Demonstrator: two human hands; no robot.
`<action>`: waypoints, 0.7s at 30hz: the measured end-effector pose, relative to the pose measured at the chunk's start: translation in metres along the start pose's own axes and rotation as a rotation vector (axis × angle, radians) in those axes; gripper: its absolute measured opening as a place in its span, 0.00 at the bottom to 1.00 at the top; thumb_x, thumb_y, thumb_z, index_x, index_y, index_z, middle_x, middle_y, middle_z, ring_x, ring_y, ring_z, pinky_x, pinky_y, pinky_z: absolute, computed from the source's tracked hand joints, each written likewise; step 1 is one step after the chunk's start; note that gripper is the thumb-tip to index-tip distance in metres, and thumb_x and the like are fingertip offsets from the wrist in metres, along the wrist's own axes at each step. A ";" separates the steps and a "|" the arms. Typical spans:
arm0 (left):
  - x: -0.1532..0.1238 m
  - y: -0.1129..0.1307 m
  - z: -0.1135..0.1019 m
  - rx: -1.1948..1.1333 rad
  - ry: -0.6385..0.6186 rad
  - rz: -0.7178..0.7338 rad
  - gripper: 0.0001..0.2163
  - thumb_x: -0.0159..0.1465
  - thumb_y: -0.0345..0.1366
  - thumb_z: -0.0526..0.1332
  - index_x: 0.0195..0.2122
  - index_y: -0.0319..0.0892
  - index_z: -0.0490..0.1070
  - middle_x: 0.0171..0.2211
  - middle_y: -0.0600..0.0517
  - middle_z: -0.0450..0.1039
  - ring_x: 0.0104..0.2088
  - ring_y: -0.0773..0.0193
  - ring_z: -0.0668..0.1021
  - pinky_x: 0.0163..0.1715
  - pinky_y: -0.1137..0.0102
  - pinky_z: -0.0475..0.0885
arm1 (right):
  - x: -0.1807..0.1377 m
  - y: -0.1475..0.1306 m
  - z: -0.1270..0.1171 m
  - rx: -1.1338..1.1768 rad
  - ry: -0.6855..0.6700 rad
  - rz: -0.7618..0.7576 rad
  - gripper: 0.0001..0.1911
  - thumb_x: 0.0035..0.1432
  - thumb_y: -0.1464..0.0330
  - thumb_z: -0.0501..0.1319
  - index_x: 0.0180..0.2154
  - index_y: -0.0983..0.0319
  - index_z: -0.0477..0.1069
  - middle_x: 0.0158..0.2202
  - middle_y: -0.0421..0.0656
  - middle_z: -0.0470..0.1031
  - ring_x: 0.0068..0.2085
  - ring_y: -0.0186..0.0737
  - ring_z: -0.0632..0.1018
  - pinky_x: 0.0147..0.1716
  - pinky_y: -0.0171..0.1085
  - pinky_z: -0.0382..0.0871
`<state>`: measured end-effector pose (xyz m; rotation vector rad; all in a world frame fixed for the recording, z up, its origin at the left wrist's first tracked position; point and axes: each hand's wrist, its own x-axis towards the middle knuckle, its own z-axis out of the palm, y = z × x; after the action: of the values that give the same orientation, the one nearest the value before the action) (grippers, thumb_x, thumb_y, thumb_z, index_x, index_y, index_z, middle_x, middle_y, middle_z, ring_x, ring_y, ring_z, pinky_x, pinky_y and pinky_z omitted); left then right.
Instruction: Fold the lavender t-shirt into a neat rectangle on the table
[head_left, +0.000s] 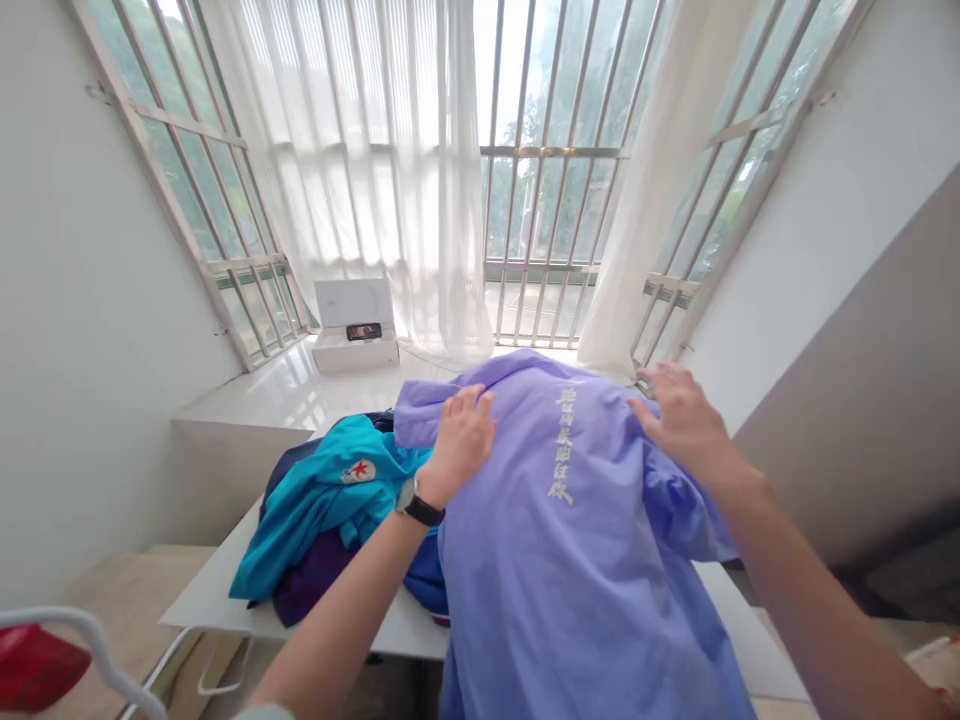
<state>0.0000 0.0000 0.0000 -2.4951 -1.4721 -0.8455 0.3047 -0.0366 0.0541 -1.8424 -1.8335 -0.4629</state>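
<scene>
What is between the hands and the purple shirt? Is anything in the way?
Nothing visible is in the way. The left hand and the right hand both lie flat, fingers spread, right on the purple shirt. The pile of teal and dark clothes sits to the left, beside it.

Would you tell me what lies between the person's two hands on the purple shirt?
In the head view, between the left hand and right hand lies bare lilac cotton shirt cloth bearing a vertical column of pale printed characters.

The purple shirt hides much of the table; its hem is cut off below.
</scene>
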 end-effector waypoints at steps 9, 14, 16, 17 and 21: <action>-0.135 0.014 0.114 -0.125 -0.617 -0.069 0.29 0.67 0.49 0.56 0.66 0.42 0.57 0.69 0.37 0.51 0.69 0.38 0.51 0.64 0.41 0.50 | -0.175 -0.031 0.187 0.058 -0.593 -0.026 0.35 0.64 0.49 0.51 0.66 0.61 0.60 0.69 0.51 0.56 0.69 0.57 0.57 0.66 0.54 0.51; -0.126 0.012 0.117 -0.176 -0.633 -0.026 0.29 0.68 0.48 0.55 0.67 0.44 0.56 0.70 0.38 0.48 0.69 0.39 0.51 0.65 0.41 0.48 | -0.179 -0.017 0.193 -0.001 -0.561 -0.003 0.36 0.65 0.47 0.48 0.68 0.57 0.56 0.71 0.45 0.53 0.70 0.55 0.54 0.67 0.55 0.47; -0.118 0.011 0.105 -0.204 -0.639 0.011 0.27 0.67 0.46 0.57 0.66 0.44 0.59 0.69 0.39 0.53 0.69 0.42 0.54 0.65 0.44 0.52 | -0.175 -0.012 0.193 -0.027 -0.561 0.010 0.36 0.64 0.47 0.48 0.68 0.57 0.56 0.71 0.44 0.52 0.70 0.55 0.54 0.66 0.56 0.47; -0.114 0.010 0.096 -0.209 -0.611 0.030 0.26 0.67 0.45 0.58 0.65 0.45 0.60 0.68 0.41 0.55 0.69 0.44 0.55 0.65 0.46 0.53 | -0.174 -0.009 0.194 -0.037 -0.559 0.018 0.37 0.64 0.47 0.48 0.68 0.57 0.56 0.71 0.44 0.52 0.70 0.55 0.54 0.66 0.56 0.48; -0.113 -0.013 0.045 -0.008 -0.249 -0.058 0.21 0.66 0.42 0.60 0.61 0.51 0.66 0.67 0.46 0.57 0.70 0.42 0.49 0.66 0.40 0.42 | -0.176 -0.001 0.199 -0.059 -0.536 0.027 0.37 0.64 0.46 0.46 0.68 0.56 0.56 0.71 0.43 0.52 0.70 0.54 0.55 0.66 0.55 0.48</action>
<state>-0.0347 -0.0626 -0.0988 -2.6551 -1.6231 -0.5654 0.2766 -0.0693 -0.2083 -2.1782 -2.1409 -0.0032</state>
